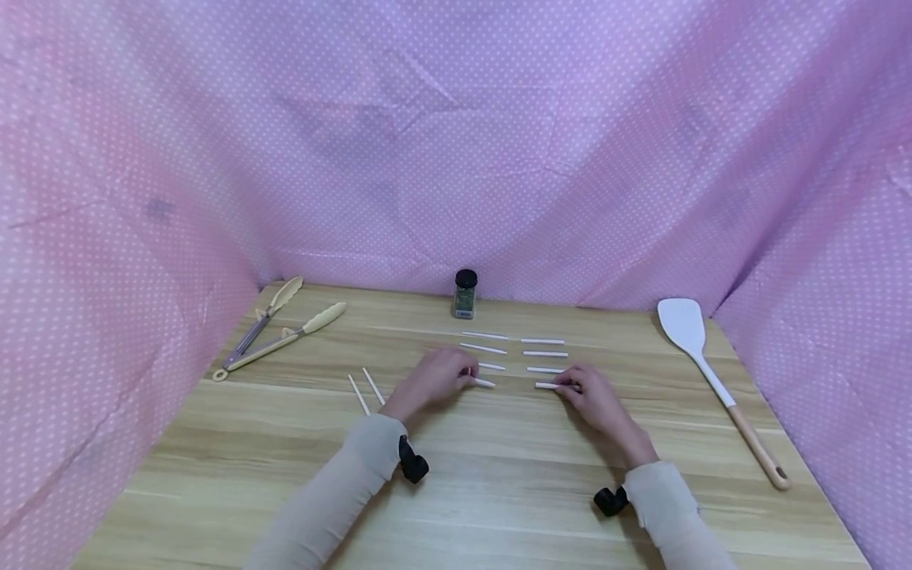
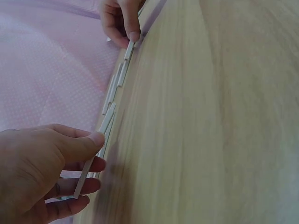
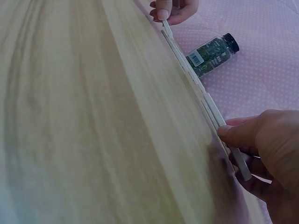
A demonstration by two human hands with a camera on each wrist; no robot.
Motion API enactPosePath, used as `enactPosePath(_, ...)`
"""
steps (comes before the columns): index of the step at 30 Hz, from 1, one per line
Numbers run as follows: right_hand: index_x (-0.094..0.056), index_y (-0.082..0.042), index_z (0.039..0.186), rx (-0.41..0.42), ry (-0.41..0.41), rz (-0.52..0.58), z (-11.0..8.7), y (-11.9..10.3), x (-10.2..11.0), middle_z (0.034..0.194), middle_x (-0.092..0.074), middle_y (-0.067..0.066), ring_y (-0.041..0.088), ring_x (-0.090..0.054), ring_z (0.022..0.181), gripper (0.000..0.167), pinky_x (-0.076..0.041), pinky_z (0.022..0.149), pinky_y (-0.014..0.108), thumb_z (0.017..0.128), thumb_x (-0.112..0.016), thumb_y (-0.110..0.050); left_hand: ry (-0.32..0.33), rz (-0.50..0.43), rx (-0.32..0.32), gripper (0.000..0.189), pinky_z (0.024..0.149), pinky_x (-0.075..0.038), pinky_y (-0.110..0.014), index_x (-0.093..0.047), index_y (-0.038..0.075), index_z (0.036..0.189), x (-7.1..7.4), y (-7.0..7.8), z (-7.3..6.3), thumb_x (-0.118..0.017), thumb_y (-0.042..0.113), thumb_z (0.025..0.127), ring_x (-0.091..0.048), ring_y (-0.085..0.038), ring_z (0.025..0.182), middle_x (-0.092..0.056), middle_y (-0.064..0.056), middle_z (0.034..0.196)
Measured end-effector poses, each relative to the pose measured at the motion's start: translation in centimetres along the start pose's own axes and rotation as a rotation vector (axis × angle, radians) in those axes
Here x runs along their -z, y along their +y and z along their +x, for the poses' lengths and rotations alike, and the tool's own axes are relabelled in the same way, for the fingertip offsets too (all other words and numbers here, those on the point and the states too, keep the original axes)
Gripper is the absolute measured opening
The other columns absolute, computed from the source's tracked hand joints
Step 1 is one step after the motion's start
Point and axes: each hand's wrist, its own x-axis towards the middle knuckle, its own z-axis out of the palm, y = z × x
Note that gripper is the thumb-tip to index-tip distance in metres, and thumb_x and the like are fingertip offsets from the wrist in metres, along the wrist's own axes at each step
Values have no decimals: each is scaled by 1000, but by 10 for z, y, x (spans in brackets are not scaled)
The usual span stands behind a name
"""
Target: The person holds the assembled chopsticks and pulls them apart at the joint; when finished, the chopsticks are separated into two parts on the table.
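Observation:
Two columns of short white sticks lie on the wooden table, such as the stick (image 1: 485,336) at the back left and the stick (image 1: 543,342) at the back right. At the near end of the left column, my left hand (image 1: 436,375) pinches a white stick (image 2: 88,164) between thumb and fingers. My right hand (image 1: 594,398) pinches another white stick (image 3: 233,151) at the near end of the right column. Both held sticks point inward, with a gap between their tips. Two more sticks (image 1: 374,385) lie slanted left of my left wrist.
A spice jar (image 1: 465,294) with a black lid stands at the back edge. Open tongs (image 1: 274,336) lie at the far left. A white spatula (image 1: 701,360) with a wooden handle lies at the right. Pink dotted cloth (image 1: 456,158) surrounds the wooden table (image 1: 499,491).

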Motion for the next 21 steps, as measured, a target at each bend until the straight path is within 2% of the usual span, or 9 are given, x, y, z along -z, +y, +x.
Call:
enactPosePath(9, -72, -10, 91, 16, 14, -28, 4, -4, -5, 91, -64, 2, 18, -61, 87, 9, -51, 77, 34, 83, -71, -6, -29, 12, 47, 8, 68, -43, -26, -64, 23, 84, -10, 6, 8, -68, 28, 88, -52, -9, 78, -56, 9, 81)
enactPosePath(21, -73, -11, 93, -2, -14, -35, 6, -7, -7, 92, -64, 1, 18, -60, 88, 9, -49, 77, 35, 85, -70, -7, -8, 16, 5, 8, 69, -45, -26, -63, 22, 85, -14, 11, 9, -67, 27, 89, -53, -10, 79, -57, 7, 86)
